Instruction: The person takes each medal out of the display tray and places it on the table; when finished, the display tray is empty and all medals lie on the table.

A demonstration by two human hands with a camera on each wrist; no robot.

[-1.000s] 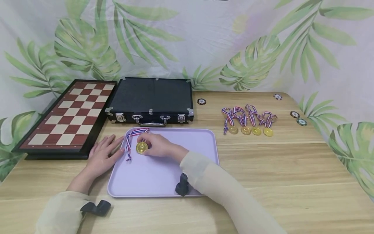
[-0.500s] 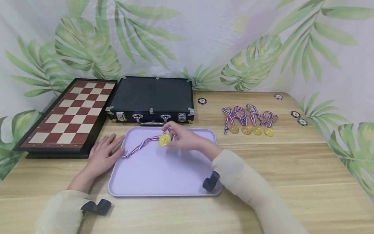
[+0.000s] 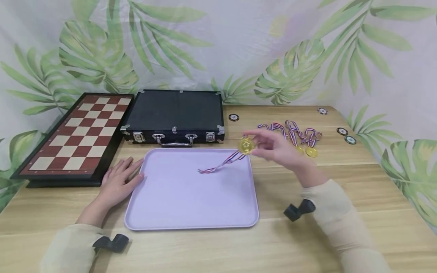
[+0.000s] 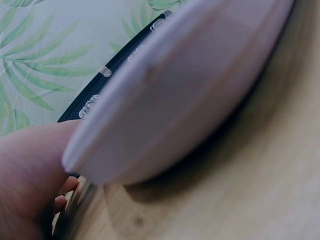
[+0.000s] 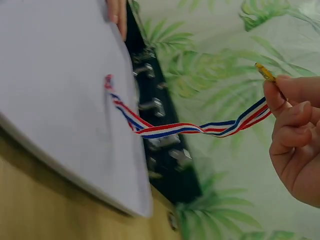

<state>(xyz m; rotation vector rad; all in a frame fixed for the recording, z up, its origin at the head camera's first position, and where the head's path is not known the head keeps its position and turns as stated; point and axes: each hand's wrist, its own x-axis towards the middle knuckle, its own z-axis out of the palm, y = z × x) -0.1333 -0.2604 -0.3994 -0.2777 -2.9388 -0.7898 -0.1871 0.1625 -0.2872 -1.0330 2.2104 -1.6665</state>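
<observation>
Carried rightward off the tray (image 3: 191,223), a medal (image 3: 246,145) is pinched by the right hand (image 3: 276,148); its ribbon (image 5: 200,128) is seen trailing only at the wrist; the left hand (image 3: 117,182) is laid flat on the table (image 3: 341,197).

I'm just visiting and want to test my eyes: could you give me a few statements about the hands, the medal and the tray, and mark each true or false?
1. The right hand pinches a gold medal. True.
2. The medal's ribbon trails down onto the lilac tray. True.
3. The left hand holds a second medal. False: it rests flat at the tray's left edge, holding nothing.
4. The black case stands open. False: its lid is down.
5. The chessboard lies on the tray. False: it lies left of the case.
</observation>
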